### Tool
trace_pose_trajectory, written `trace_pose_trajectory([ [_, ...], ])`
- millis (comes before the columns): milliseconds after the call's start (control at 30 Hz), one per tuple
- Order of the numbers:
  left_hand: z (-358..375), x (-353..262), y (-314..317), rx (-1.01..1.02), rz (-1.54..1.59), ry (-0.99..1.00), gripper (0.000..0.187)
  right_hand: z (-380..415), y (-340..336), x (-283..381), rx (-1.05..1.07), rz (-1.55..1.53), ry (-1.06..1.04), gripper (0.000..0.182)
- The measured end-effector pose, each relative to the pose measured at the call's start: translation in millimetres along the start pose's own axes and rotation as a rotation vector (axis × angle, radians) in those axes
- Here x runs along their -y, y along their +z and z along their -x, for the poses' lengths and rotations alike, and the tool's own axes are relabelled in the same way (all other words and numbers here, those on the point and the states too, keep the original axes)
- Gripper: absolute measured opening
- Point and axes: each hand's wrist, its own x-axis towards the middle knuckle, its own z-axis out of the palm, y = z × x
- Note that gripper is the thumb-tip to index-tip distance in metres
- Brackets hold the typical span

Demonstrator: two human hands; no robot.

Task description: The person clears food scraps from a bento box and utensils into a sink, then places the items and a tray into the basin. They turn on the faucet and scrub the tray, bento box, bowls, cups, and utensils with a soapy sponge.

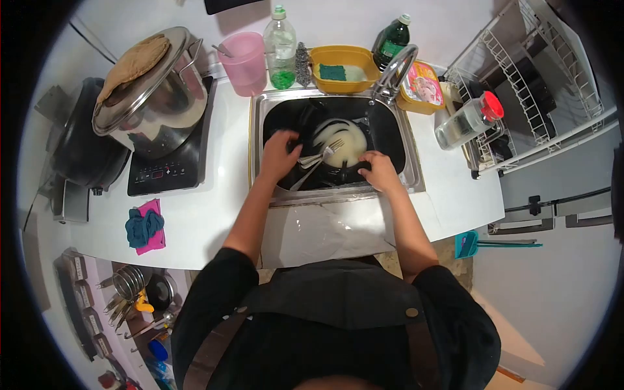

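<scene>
Tabletop [221,214]: white, inset sink [256,123]
Left grip [281,155]: hold unclear
Right grip [379,172]: hold unclear
Cutlery [326,153]: between grips, nearer left

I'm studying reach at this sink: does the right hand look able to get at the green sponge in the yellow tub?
Probably yes: the yellow tub is open above the green sponge, and the faucet stands to one side, leaving the right hand a path.

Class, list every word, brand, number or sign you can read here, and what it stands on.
No text reads clearly.
Green bottle label: too small.
Tub lid: print blurred.
Cooktop panel: lit red marks, too small.
Pale tags, lower left: any print too small.
</scene>
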Motion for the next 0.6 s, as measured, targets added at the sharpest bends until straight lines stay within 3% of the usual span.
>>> trace_pose_trajectory([
  [100, -57, 26, 33, -0.038, -0.102, 0.027, 0.052, 8, 10, 24, -0.012, -0.109, 0.066, 0.028],
  [200, -86, 37, 66, 0.065, -0.306, -0.2, 0.069, 17, 25, 36, -0.1, -0.183, 0.004, 0.022],
  [300, -97, 38, 74, 0.258, -0.282, -0.386, 0.076, 17, 22, 47, -0.108, -0.285, -0.013, 0.02],
  [367, -100, 43, 76, 0.202, -0.237, -0.307, 0.074, 7, 16, 45, -0.068, -0.427, 0.073, 0.018],
  [433, -96, 44, 73, 0.143, -0.197, -0.23, 0.072, -14, 15, 34, -0.13, -0.353, 0.073, 0.019],
  [467, -91, 46, 71, 0.02, -0.164, -0.087, 0.072, -28, 16, 29, -0.16, -0.319, 0.074, 0.02],
  [533, -92, 42, 61, 0.12, -0.117, -0.187, 0.072, -67, 22, 29, -0.301, -0.294, -0.102, 0.028],
  [600, -89, 42, 49, 0.212, -0.182, -0.26, 0.072, -116, 50, 22, -0.395, -0.237, -0.125, 0.044],
])
